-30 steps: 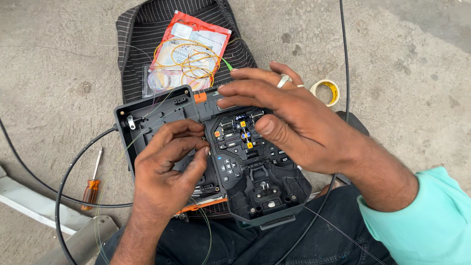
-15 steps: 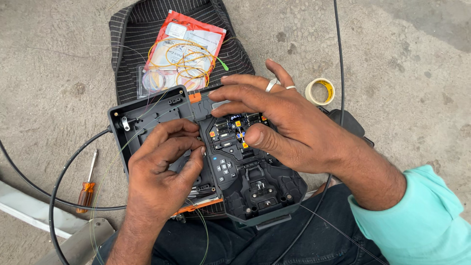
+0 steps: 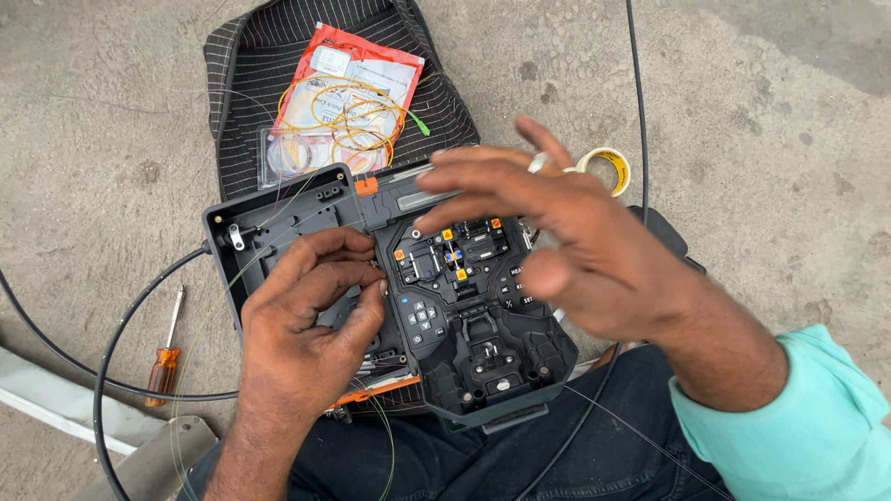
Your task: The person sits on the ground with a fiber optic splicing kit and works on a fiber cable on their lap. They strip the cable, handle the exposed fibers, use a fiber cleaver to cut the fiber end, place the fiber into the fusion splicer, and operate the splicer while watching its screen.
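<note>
Right hand (image 3: 594, 250) lifts off the black splicing machine (image 3: 469, 315), fingers now spread and blurred above it, exposing the orange-clipped clamps it covered before; left hand (image 3: 311, 320) curls its fingers tighter beside the machine's keypad.

Striped dark fabric (image 3: 260, 74) spread on concrete ground (image 3: 761, 111). Red-and-white packet (image 3: 357, 79) with coiled yellow fibre on it. Tape roll (image 3: 608, 167) at right. Orange-handled screwdriver (image 3: 165, 357) at left, beside black cable (image 3: 121, 334).
</note>
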